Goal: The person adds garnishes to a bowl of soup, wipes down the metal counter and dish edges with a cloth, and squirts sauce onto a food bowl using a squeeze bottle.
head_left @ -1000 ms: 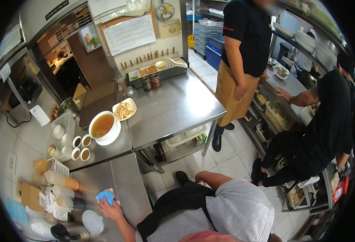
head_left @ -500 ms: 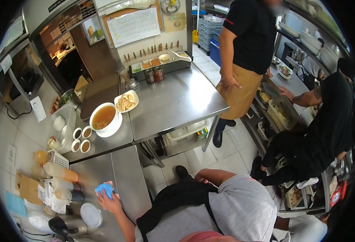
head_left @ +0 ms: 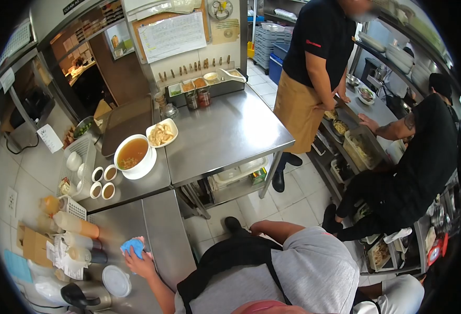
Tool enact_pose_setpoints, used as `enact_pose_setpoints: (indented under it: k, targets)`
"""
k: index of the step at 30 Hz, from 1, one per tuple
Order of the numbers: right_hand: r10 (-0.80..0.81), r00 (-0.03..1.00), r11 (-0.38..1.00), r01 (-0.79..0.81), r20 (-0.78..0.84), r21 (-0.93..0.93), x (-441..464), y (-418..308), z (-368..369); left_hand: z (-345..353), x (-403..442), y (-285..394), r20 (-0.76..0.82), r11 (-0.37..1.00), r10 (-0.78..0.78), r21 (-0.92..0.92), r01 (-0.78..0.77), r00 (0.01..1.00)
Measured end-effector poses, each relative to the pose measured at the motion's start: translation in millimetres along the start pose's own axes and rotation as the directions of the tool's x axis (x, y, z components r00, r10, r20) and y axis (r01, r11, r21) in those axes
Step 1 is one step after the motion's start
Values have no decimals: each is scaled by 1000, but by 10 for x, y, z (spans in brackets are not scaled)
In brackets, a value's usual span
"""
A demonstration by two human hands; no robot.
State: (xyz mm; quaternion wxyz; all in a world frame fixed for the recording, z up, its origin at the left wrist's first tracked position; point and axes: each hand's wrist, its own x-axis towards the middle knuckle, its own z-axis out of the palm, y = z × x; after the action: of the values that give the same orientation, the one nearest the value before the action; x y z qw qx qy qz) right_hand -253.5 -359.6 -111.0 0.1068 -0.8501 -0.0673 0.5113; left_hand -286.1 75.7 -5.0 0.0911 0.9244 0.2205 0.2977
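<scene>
My left hand (head_left: 140,263) is closed on a blue and pink cloth (head_left: 132,246), which rests on the steel counter (head_left: 118,225) at the lower left. A round white lid (head_left: 117,281) lies near that forearm, and squeeze bottles (head_left: 77,225) stand to the left. My right arm is bent near my waist; its hand (head_left: 257,228) shows only in part, with the fingers hidden. Beyond the cloth are small sauce cups (head_left: 108,190), a large bowl of brown soup (head_left: 132,153) and a white dish of pale pieces (head_left: 162,134).
A steel table (head_left: 225,136) holds seasoning jars (head_left: 203,98) and a condiment tray (head_left: 234,76). A person in a tan apron (head_left: 296,99) stands beyond it. Another in black (head_left: 419,157) leans at the right counter. Part of a third person (head_left: 400,295) shows at the lower right.
The person in the tan apron has turned and reached toward the right counter. A third person has come into view at the lower right. My left hand stays on the cloth with a slight shift.
</scene>
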Motion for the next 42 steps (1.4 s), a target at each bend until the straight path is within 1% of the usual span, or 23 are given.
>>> enact_pose_setpoints:
  k: [4,10,14,16,17,18,19,20,21,22,23,24,25,26,27,29,30,32,33,35,36,39,42]
  targets:
    - [-2,998,996,8,65,-94,182,118,-6,32,127,-62,14,996,-82,39,81,997]
    - [-13,1000,984,10,-17,-177,391,350,72,83,348,-176,42,972,-206,121,200,978]
    - [10,1000,996,-9,7,-87,449,460,165,-89,384,15,116,939,-288,228,256,951]
    - [0,1000,1000,1,25,-5,404,474,177,-120,347,147,41,924,-317,241,298,948]
    - [39,998,989,-46,56,143,399,457,195,-132,317,204,4,914,-330,251,318,944]
    - [-5,996,994,-6,94,112,475,423,142,-127,281,275,13,980,-192,51,191,981]
    - [-45,989,996,34,138,81,535,329,36,-117,227,356,-4,988,-53,-147,52,999]
    - [-81,991,987,64,109,147,581,229,-21,-107,147,446,-47,938,80,-334,-91,996]
    - [-116,990,973,97,81,211,474,43,-141,-29,34,583,49,823,147,-559,-95,988]
    - [-127,991,925,129,-31,358,-118,-400,-453,49,-93,788,121,656,231,-752,-63,965]
    - [-267,959,845,281,-96,454,-117,-599,-537,75,-263,993,340,431,245,-877,212,908]
    - [-401,902,732,420,-159,536,-117,-797,-622,52,-405,1182,520,179,320,-854,489,792]
    - [-461,885,712,416,-69,566,-375,-1066,-807,-87,-454,1347,632,120,382,-757,643,674]
    - [-550,832,657,479,-63,582,-566,-1290,-897,-266,-449,1421,713,74,453,-628,775,535]
    - [-633,772,601,537,-58,592,-725,-1459,-975,-376,-417,1431,734,92,511,-565,820,448]
    - [-687,726,625,577,19,526,-1005,-1735,-1014,-523,-399,1415,753,134,600,-429,893,272]
    - [-711,700,631,595,65,497,-1045,-1822,-1017,-471,-451,1374,720,46,627,-416,908,298]
    - [-795,601,582,722,78,373,-873,-1923,-893,-265,-609,1213,655,-110,674,-370,923,343]
    - [-833,547,544,780,85,310,-803,-1950,-841,-145,-631,1151,633,-111,708,-337,935,312]
    - [-824,556,561,775,106,291,-750,-1971,-783,49,-643,1026,584,-110,772,-267,957,252]
    - [-818,563,571,771,119,281,-741,-1990,-765,27,-619,1038,591,-78,766,-307,949,254]
    - [-845,533,517,790,47,329,-754,-1989,-779,-19,-601,1130,621,-2,741,-379,925,256]
    - [-809,584,543,696,70,471,-709,-2035,-728,40,-634,1209,678,-55,693,-290,955,246]
